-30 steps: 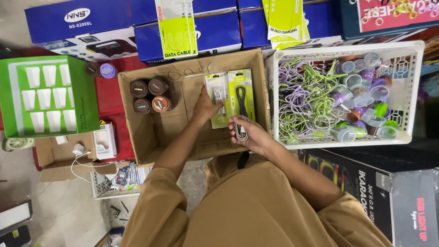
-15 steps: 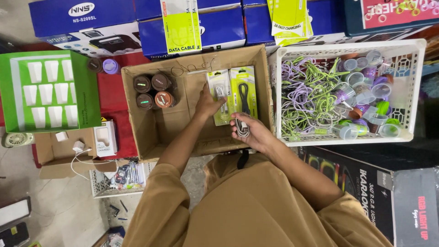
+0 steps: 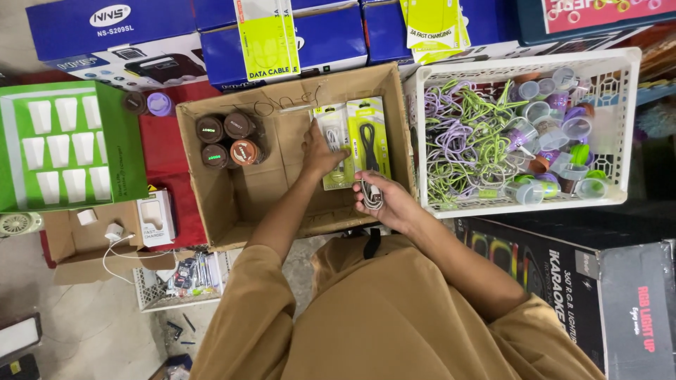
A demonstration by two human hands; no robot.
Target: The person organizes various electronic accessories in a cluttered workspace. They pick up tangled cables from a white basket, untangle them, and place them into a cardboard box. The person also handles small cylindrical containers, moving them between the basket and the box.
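My left hand (image 3: 325,151) reaches into an open cardboard box (image 3: 239,190) and rests on a yellow-green cable packet (image 3: 336,148) that stands against the box's right side. A second packet (image 3: 370,134) with a black cable stands right beside it. My right hand (image 3: 384,200) hovers at the box's near right corner and holds a small coiled cable (image 3: 371,193). Several round brown-capped tubs (image 3: 227,138) sit in the far left corner of the box.
A white plastic crate (image 3: 627,127) of purple and green cables and small cups stands right of the box. Blue product boxes (image 3: 282,35) line the back. A green display box (image 3: 116,141) of white chargers sits left, a small carton (image 3: 77,243) below it, black boxes (image 3: 563,281) at right.
The view has shifted slightly. My left hand stays on the packet and my right hand keeps the coiled cable at the box's corner.
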